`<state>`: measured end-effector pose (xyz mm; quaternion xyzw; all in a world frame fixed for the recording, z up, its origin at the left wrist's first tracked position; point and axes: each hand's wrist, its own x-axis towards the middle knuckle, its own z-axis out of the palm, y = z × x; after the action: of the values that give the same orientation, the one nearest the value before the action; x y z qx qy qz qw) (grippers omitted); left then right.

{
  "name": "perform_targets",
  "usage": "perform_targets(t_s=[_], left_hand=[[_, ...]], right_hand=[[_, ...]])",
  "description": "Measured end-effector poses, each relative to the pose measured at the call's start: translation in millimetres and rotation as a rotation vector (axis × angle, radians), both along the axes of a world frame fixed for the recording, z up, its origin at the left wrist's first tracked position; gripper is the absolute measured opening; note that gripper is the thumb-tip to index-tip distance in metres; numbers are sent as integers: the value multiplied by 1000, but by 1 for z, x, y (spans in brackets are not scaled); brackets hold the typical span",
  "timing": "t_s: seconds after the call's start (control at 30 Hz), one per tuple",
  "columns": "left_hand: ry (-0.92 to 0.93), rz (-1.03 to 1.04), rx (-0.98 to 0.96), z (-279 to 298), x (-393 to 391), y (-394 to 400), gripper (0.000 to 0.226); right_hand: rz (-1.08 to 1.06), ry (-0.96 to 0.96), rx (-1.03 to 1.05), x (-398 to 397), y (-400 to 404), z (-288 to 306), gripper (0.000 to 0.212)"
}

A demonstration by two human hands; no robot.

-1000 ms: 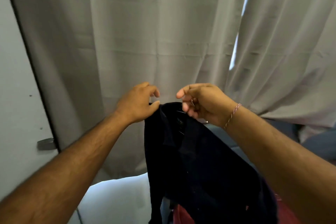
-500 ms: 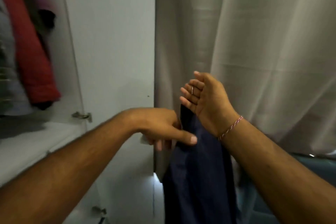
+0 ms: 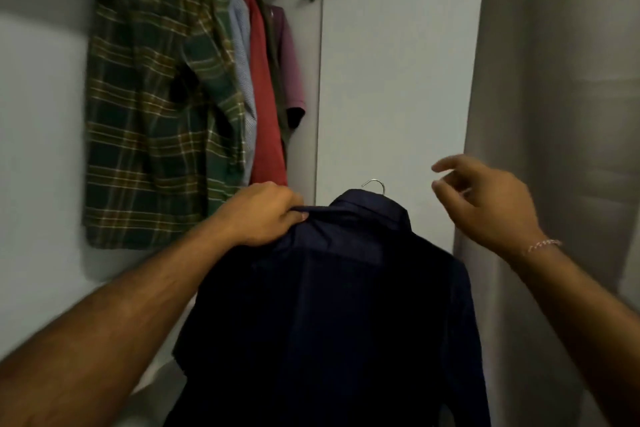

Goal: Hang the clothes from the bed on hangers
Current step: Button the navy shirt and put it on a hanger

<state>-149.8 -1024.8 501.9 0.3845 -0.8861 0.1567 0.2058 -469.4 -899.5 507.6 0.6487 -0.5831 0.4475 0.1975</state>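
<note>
A dark navy shirt (image 3: 339, 305) hangs on a hanger whose metal hook (image 3: 375, 184) sticks up above the collar. My left hand (image 3: 263, 215) grips the shirt's left shoulder and holds it up in front of the open wardrobe. To the right of the collar, my right hand (image 3: 481, 204) hovers with loosely spread fingers, apart from the shirt and holding nothing. The rest of the hanger is hidden inside the shirt.
Inside the wardrobe at upper left hang a green plaid shirt (image 3: 152, 114), a pale blue one, a red garment (image 3: 265, 107) and a purple one (image 3: 291, 66). The open white wardrobe door (image 3: 391, 80) stands straight ahead. A grey curtain (image 3: 561, 114) fills the right side.
The view has swung left from the curtain to the open wardrobe. My right hand has let go of the shirt and moved off to the right; my left hand now grips the shoulder.
</note>
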Motion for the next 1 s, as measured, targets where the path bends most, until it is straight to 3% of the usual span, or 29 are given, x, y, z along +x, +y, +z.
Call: perform_targets(t_s=[0.07, 0.13, 0.2, 0.3, 0.4, 0.57, 0.67, 0.9, 1.0], left_hand=[[15, -23, -13, 18, 27, -2, 29], [96, -44, -18, 35, 53, -3, 29], [215, -40, 44, 53, 79, -6, 25], [376, 37, 135, 88, 120, -6, 21], [525, 98, 157, 108, 150, -3, 21], [630, 186, 142, 136, 179, -3, 20], [643, 209, 89, 149, 181, -4, 20], [714, 237, -4, 198, 220, -50, 19], [666, 341, -158, 222, 244, -88, 18]], right_hand=[[91, 143, 227, -14, -24, 0, 33], [302, 167, 388, -20, -45, -2, 41], [535, 59, 365, -15, -61, -1, 41], [866, -250, 175, 13, -74, 23, 34], [972, -209, 97, 42, -88, 54, 22], [725, 141, -164, 82, -122, 111, 14], [573, 312, -171, 94, -130, 140, 16], [443, 336, -306, 148, -185, 208, 16], [292, 408, -360, 183, -203, 232, 24]])
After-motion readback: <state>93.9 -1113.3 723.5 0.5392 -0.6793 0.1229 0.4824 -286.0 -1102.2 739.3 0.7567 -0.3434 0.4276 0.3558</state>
